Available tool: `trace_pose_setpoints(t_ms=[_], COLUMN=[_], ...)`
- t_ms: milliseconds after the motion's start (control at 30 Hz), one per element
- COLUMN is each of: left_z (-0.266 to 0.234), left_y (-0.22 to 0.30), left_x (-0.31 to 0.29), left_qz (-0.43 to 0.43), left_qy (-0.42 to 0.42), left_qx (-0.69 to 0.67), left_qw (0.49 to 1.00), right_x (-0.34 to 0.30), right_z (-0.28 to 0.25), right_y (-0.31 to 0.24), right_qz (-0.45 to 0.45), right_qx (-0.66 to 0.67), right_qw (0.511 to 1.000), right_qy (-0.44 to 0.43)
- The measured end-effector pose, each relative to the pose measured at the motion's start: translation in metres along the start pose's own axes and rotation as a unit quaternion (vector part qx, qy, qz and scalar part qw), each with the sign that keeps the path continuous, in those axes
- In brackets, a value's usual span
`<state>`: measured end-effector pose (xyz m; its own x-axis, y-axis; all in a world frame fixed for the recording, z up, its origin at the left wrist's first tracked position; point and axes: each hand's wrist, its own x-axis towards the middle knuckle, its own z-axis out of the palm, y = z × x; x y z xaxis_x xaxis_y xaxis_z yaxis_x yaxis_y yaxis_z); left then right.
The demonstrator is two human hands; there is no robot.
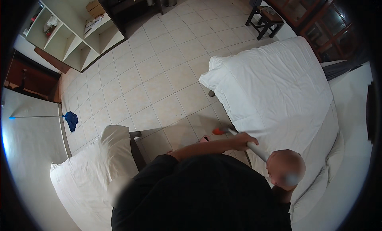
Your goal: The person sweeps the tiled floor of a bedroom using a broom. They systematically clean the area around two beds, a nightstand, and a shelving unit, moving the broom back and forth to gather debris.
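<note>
A white pole [259,151] slants across my front, beside the bed on the right. My left hand [244,141] reaches across my body and is closed round the pole's middle. Higher up, my right hand [285,167] makes a fist round its upper part, with a pale blurred spot at the fist that looks like the pole's end. At the pole's lower end, near the floor by the bed, is an orange-red piece [219,130]; whether it belongs to a broom or another tool I cannot make out.
Beds with white covers stand on the right [278,83] and left [83,163]. A blue mop [71,121] leans at the left wall. Open shelves [75,32] stand far left, a wooden stool [268,18] far right. Tiled floor [159,87] lies between.
</note>
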<state>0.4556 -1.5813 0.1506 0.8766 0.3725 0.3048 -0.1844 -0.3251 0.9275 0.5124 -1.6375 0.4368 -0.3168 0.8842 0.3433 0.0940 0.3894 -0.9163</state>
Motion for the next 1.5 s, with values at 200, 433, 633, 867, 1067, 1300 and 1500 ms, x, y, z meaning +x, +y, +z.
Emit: trace_pose_setpoints(t_ms=[200, 433, 633, 867, 1067, 1300, 1500], left_z=[-0.050, -0.114, -0.147, -0.153, -0.222, -0.328, -0.380], left_y=[-0.049, -0.088, -0.048, 0.014, -0.052, -0.072, 0.021], left_x=[-0.011, -0.061, -0.035, -0.030, -0.080, -0.102, -0.111], left_qz=[-0.150, -0.248, -0.142, -0.192, -0.176, -0.149, -0.166], left_qy=[0.075, 0.182, 0.273, 0.211, 0.321, 0.252, 0.164], left_qx=[0.168, 0.248, 0.185, 0.191, 0.229, 0.199, 0.082], left_qw=[0.971, 0.919, 0.933, 0.939, 0.902, 0.935, 0.969], right_x=[-0.014, -0.003, 0.054, 0.145, 0.201, 0.260, 0.338], right_z=[-0.028, -0.019, -0.031, -0.019, 0.049, 0.092, 0.092], right_y=[0.059, 0.120, 0.071, 0.037, 0.089, 0.115, 0.080], right_qz=[-0.045, 0.004, -0.050, -0.123, -0.076, -0.112, -0.231], right_qx=[0.062, 0.063, -0.010, 0.060, 0.048, -0.095, 0.019], right_qw=[0.997, 0.995, 0.998, 0.990, 0.989, 0.984, 0.970], right_qy=[-0.012, -0.072, -0.034, -0.042, -0.114, -0.098, 0.070])
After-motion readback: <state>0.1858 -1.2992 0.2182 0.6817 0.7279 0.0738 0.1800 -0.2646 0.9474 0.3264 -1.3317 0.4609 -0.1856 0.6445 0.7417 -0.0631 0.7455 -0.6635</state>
